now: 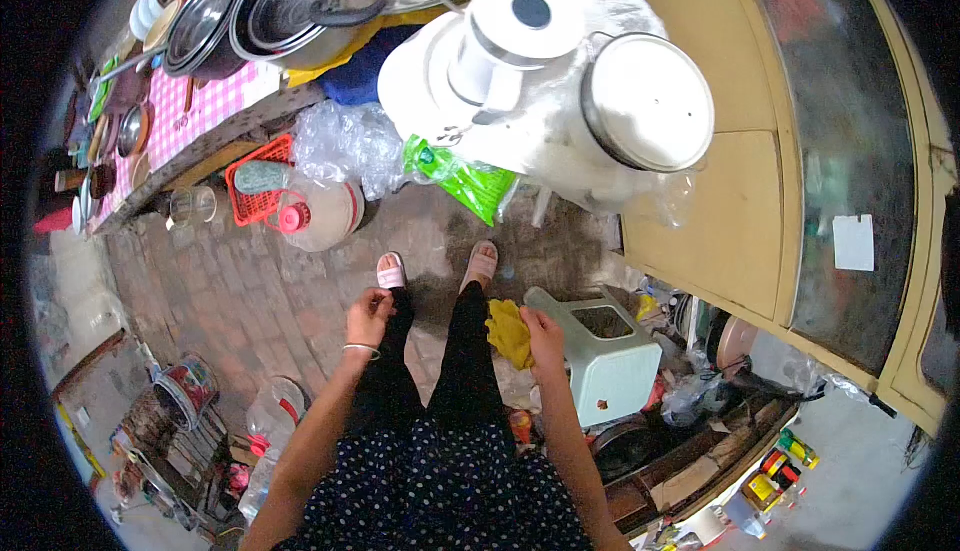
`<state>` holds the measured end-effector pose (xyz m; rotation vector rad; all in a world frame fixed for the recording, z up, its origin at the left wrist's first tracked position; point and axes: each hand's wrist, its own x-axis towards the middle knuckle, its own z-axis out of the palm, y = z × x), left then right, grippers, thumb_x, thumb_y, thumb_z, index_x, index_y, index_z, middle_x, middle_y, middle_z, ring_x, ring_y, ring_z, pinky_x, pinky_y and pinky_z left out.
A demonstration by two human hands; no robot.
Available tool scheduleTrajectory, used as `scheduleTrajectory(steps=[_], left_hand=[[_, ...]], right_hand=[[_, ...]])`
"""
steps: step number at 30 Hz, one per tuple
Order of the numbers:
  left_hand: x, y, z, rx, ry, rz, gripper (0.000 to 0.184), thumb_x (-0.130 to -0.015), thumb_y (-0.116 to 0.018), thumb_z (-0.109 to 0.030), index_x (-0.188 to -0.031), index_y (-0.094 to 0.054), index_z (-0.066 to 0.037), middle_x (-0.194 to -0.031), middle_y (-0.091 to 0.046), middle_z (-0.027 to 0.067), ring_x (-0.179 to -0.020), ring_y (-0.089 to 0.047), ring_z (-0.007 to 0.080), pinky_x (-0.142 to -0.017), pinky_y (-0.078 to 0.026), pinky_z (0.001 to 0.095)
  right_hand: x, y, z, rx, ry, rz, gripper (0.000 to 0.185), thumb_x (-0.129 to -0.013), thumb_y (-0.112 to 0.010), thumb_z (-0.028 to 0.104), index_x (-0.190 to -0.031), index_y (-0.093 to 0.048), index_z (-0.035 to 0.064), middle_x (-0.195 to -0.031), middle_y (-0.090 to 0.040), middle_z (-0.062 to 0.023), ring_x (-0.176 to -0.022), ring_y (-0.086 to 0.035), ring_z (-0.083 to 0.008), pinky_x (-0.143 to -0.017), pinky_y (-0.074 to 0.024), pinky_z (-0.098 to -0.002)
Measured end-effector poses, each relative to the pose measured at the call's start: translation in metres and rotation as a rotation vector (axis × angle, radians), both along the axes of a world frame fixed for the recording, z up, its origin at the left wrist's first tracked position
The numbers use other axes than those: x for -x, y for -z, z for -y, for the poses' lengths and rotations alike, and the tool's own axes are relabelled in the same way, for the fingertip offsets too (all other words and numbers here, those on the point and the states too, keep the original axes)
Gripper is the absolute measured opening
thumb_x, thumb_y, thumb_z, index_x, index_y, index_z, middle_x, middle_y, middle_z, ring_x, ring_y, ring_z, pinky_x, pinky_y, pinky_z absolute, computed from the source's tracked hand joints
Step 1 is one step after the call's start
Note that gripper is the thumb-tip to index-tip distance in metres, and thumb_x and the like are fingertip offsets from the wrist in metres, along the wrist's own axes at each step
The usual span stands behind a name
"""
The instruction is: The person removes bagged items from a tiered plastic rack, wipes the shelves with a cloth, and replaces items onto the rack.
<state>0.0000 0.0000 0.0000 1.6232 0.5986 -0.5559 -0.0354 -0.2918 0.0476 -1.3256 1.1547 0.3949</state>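
Observation:
My right hand (pixel 543 339) grips a crumpled yellow cloth (pixel 509 333), which hangs beside my right knee. Close by on the right is a pale plastic stool (pixel 612 371) with an opening in it. Over my left leg, my left hand (pixel 370 318) is closed, fingers curled against the thumb, and I see nothing in it. Ahead of me, a white electric kettle (pixel 500 46) and a white-lidded pot (pixel 650 101) stand on a plastic-covered surface. A green packet (pixel 462 179) hangs at its front edge.
Under the table with a pink checked cloth (pixel 200 116) are a red basket (pixel 248 183) and a large plastic jug (pixel 325 216). Metal pots (pixel 290 26) crowd the tabletop. A yellow cabinet (pixel 710 191) stands at right. Another plastic bottle (pixel 275 406) and a wire cart (pixel 180 441) are at left.

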Motion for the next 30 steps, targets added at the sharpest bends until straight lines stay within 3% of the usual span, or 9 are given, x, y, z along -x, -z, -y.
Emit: scheduleTrajectory(steps=[3, 6, 9, 12, 16, 18, 21, 28, 30], left_hand=[[0.01, 0.006, -0.059, -0.266, 0.278, 0.061, 0.026, -0.071, -0.064, -0.02, -0.089, -0.059, -0.003, -0.085, -0.061, 0.0187, -0.075, -0.062, 0.0297, -0.069, -0.047, 0.042], [0.029, 0.027, -0.075, -0.64, 1.018, -0.235, 0.026, -0.072, -0.061, -0.023, -0.086, -0.061, -0.001, -0.092, -0.061, 0.0182, -0.083, -0.06, 0.0309, -0.071, -0.048, 0.0394], [0.04, 0.012, -0.084, -0.708, 1.255, -0.506, 0.026, -0.073, -0.06, -0.023, -0.09, -0.062, -0.004, -0.094, -0.061, 0.0164, -0.088, -0.059, 0.0292, -0.074, -0.048, 0.038], [0.114, 0.079, -0.123, -0.595, 1.577, -0.324, 0.027, -0.073, -0.059, -0.024, -0.092, -0.063, -0.005, -0.095, -0.061, 0.0151, -0.09, -0.059, 0.0283, -0.075, -0.048, 0.0359], [0.088, 0.016, -0.099, -0.572, 1.495, -0.427, 0.026, -0.071, -0.061, -0.026, -0.088, -0.064, -0.006, -0.091, -0.062, 0.0144, -0.084, -0.06, 0.0285, -0.071, -0.049, 0.0377], [0.114, 0.012, -0.098, -0.457, 1.571, 0.097, 0.023, -0.071, -0.06, -0.025, -0.086, -0.064, -0.007, -0.087, -0.062, 0.0119, -0.081, -0.059, 0.0281, -0.068, -0.047, 0.042], [0.122, -0.021, -0.085, -0.162, 1.714, -0.032, 0.025, -0.076, -0.054, -0.025, -0.093, -0.062, -0.01, -0.088, -0.058, 0.0135, -0.083, -0.057, 0.0287, -0.067, -0.045, 0.0452], [0.063, 0.042, -0.041, 0.49, 1.883, -0.016, 0.014, -0.081, -0.048, -0.011, -0.087, -0.059, -0.006, -0.073, -0.057, 0.0118, -0.067, -0.055, 0.024, -0.059, -0.045, 0.035], [0.036, 0.1, -0.028, 0.287, 1.5, -0.059, 0.013, -0.072, -0.058, -0.013, -0.084, -0.061, -0.007, -0.077, -0.062, 0.0094, -0.072, -0.058, 0.0255, -0.063, -0.044, 0.0379]], right_hand=[[0.012, 0.012, -0.042, -0.044, -0.019, 0.003, 0.03, -0.08, -0.06, 0.026, -0.092, -0.062, -0.0012, -0.085, -0.062, -0.0051, -0.075, -0.056, -0.012, -0.068, -0.0445, -0.0248], [0.03, 0.023, -0.048, 0.013, -0.041, -0.025, 0.025, -0.081, -0.06, 0.022, -0.091, -0.061, -0.0014, -0.083, -0.06, -0.0037, -0.074, -0.054, -0.0105, -0.067, -0.0442, -0.0241], [0.035, 0.028, -0.059, 0.085, -0.205, 0.016, 0.024, -0.081, -0.059, 0.021, -0.091, -0.06, -0.001, -0.083, -0.06, -0.0031, -0.074, -0.054, -0.01, -0.067, -0.044, -0.0238], [0.029, 0.01, -0.078, -0.042, -0.094, -0.048, 0.022, -0.082, -0.058, 0.02, -0.091, -0.06, -0.0006, -0.084, -0.06, -0.0033, -0.076, -0.055, -0.0103, -0.069, -0.0433, -0.0228], [0.033, 0.026, -0.076, -0.061, -0.178, -0.106, 0.024, -0.082, -0.059, 0.02, -0.094, -0.06, -0.0013, -0.086, -0.06, -0.0042, -0.079, -0.055, -0.0118, -0.071, -0.0429, -0.0236], [0.034, 0.042, -0.069, -0.042, -0.269, -0.086, 0.025, -0.081, -0.059, 0.02, -0.094, -0.06, -0.0015, -0.086, -0.06, -0.0045, -0.079, -0.055, -0.0119, -0.071, -0.0429, -0.0238], [0.024, 0.074, -0.045, -0.021, -0.389, -0.043, 0.026, -0.081, -0.059, 0.021, -0.096, -0.06, -0.0003, -0.086, -0.06, -0.0046, -0.079, -0.054, -0.0116, -0.071, -0.0426, -0.0237], [-0.042, 0.089, -0.026, 0.189, -0.582, 0.205, 0.029, -0.08, -0.061, 0.025, -0.094, -0.061, 0.0002, -0.083, -0.062, -0.0055, -0.076, -0.056, -0.0112, -0.072, -0.0436, -0.0254], [-0.062, 0.092, -0.023, 0.147, -0.535, 0.237, 0.027, -0.081, -0.06, 0.024, -0.094, -0.061, 0.0004, -0.084, -0.062, -0.0051, -0.077, -0.055, -0.0105, -0.072, -0.0432, -0.0247]])
